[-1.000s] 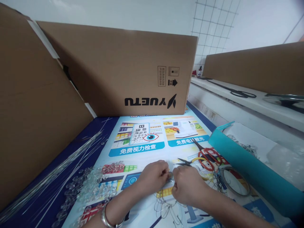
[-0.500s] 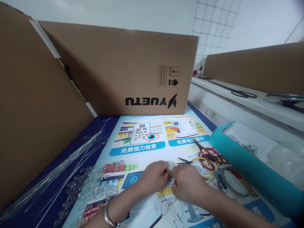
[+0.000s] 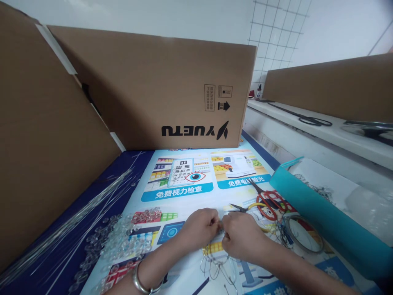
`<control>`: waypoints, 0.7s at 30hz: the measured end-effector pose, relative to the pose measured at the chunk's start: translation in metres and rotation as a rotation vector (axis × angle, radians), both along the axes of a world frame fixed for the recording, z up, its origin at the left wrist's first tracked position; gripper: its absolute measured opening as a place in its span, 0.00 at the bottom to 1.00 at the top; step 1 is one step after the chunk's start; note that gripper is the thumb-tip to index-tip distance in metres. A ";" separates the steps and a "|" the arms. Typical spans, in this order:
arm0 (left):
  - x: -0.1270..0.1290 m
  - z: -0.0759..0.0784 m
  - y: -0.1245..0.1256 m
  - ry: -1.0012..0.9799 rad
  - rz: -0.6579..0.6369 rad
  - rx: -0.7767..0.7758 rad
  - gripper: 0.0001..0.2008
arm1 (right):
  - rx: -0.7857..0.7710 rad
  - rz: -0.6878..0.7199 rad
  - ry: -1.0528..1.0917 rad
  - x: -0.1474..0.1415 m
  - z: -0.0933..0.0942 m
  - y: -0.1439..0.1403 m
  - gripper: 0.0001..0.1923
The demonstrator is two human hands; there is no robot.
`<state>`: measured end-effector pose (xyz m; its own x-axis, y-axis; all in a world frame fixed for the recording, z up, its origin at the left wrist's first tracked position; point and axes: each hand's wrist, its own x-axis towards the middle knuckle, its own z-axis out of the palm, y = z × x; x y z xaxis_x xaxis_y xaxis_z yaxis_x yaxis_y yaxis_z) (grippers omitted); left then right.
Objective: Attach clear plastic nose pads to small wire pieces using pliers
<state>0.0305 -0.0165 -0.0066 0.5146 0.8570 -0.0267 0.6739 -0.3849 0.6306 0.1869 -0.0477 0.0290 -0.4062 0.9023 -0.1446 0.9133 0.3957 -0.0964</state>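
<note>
My left hand (image 3: 201,225) and my right hand (image 3: 241,233) are both closed, knuckles almost touching, above the printed sheet. A thin bent wire (image 3: 222,231) shows between their fingertips; its ends are hidden in the fingers. Below the hands, thin wire loops (image 3: 215,264) spread over the sheet, and I cannot tell whether they join the held wire. Just beyond my right hand lie pliers with yellow handles (image 3: 239,208) and red-handled scissors (image 3: 267,198). Clear beads (image 3: 123,237) are heaped to the left of my left forearm, which wears a silver bangle (image 3: 138,280).
Long straight wires (image 3: 92,205) lie on the blue cloth at left. A roll of tape (image 3: 305,233) rests beside a teal box (image 3: 328,221) holding small wire pieces and clear plastic. Tall cardboard panels (image 3: 147,90) stand behind and left. Black scissors (image 3: 315,121) lie on the right ledge.
</note>
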 end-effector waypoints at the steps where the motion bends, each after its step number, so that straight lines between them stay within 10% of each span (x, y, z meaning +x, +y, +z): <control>1: 0.000 0.000 0.000 -0.002 0.004 0.003 0.05 | -0.005 0.001 0.003 0.000 -0.001 0.000 0.10; 21: 0.001 -0.002 -0.001 -0.037 0.072 -0.006 0.05 | 0.071 0.041 0.055 0.003 -0.017 -0.006 0.08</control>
